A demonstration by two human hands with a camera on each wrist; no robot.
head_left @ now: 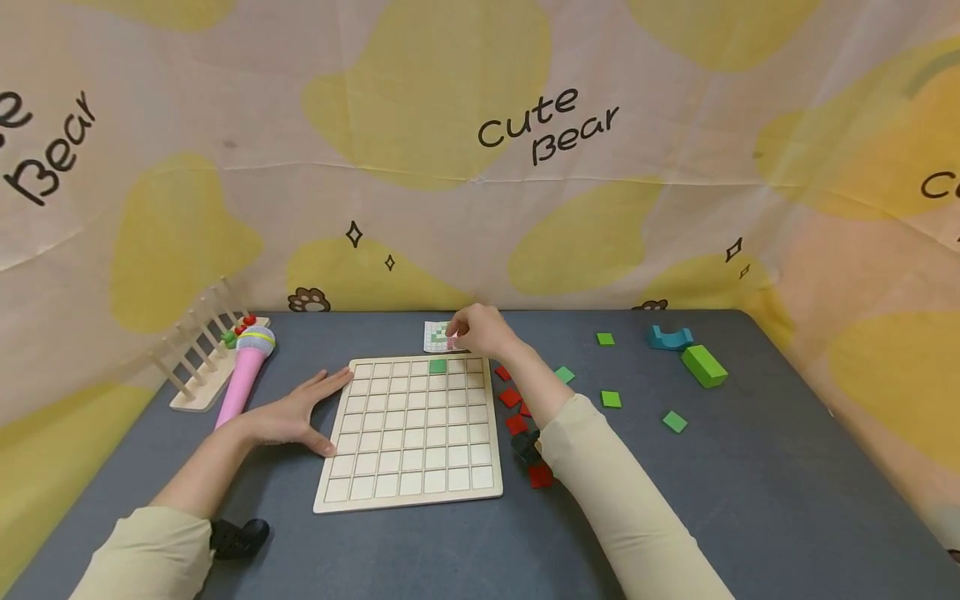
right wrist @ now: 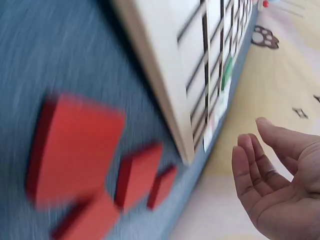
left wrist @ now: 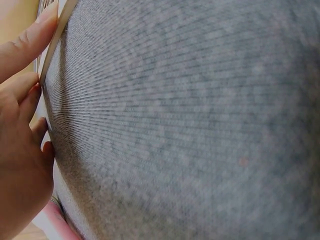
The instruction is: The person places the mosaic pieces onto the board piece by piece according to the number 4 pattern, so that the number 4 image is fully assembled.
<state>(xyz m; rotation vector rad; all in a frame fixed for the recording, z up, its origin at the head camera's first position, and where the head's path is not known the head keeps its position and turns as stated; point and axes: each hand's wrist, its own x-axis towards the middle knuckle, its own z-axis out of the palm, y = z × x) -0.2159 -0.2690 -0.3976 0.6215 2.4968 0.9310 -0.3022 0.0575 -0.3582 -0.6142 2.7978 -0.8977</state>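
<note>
A wooden grid board (head_left: 411, 433) lies flat on the table, with one green square tile (head_left: 438, 366) in its far row. My left hand (head_left: 296, 412) is spread along the board's left side, thumb and fingertips touching its edge; the left wrist view shows the fingers (left wrist: 30, 45) there too. Above the far right corner of the board hovers my right hand (head_left: 483, 332), partly covering a small printed card (head_left: 437, 336). In the right wrist view that hand (right wrist: 285, 185) has loosely bent fingers and nothing between them.
Red tiles (head_left: 510, 397) lie along the board's right side, partly behind my right forearm. Several green tiles (head_left: 611, 399), a green block (head_left: 704, 367) and a blue curved block (head_left: 670, 337) are farther right. A pink toy microphone (head_left: 246, 375) and a pegged wooden rack (head_left: 202, 385) stand at left.
</note>
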